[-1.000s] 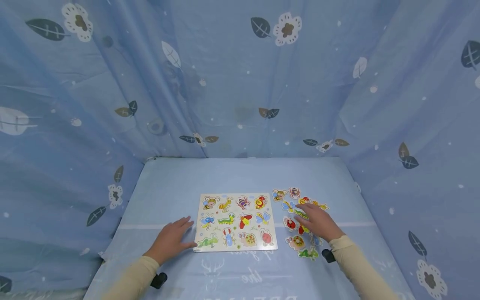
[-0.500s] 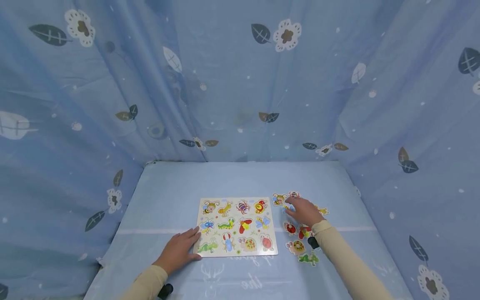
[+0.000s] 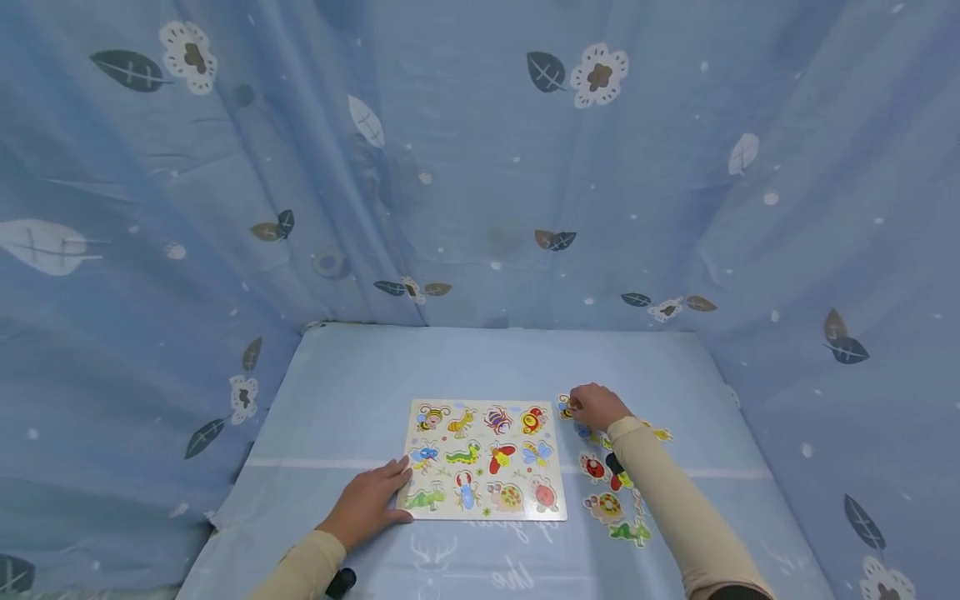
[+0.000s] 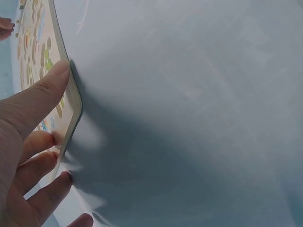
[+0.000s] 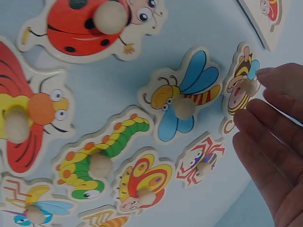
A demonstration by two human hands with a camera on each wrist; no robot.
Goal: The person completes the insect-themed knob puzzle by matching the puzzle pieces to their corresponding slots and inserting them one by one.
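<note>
A wooden insect puzzle board (image 3: 480,404) lies flat on the table with printed insects in its places. My left hand (image 3: 369,504) rests at its near left corner. In the left wrist view, the thumb (image 4: 49,85) lies over the front edge and the fingertips touch the left edge. Right of the board, my right hand (image 3: 598,407) reaches down over a bee puzzle piece (image 5: 233,101). In the right wrist view, thumb and index finger pinch its round wooden knob (image 5: 248,87). The hand hides part of the bee in the head view.
Several knobbed pieces lie loose around the right hand, among them a dragonfly (image 5: 163,94), a spider (image 5: 196,165), a butterfly (image 5: 154,172), a caterpillar (image 5: 120,137) and a ladybug (image 5: 71,28). A snail (image 3: 602,507) and a grasshopper (image 3: 632,532) lie nearest the front. Patterned curtains surround the table.
My right hand has moved left and away from me, from above the middle pieces to the bee. My left hand has moved right onto the board's corner. The head view has shifted slightly.
</note>
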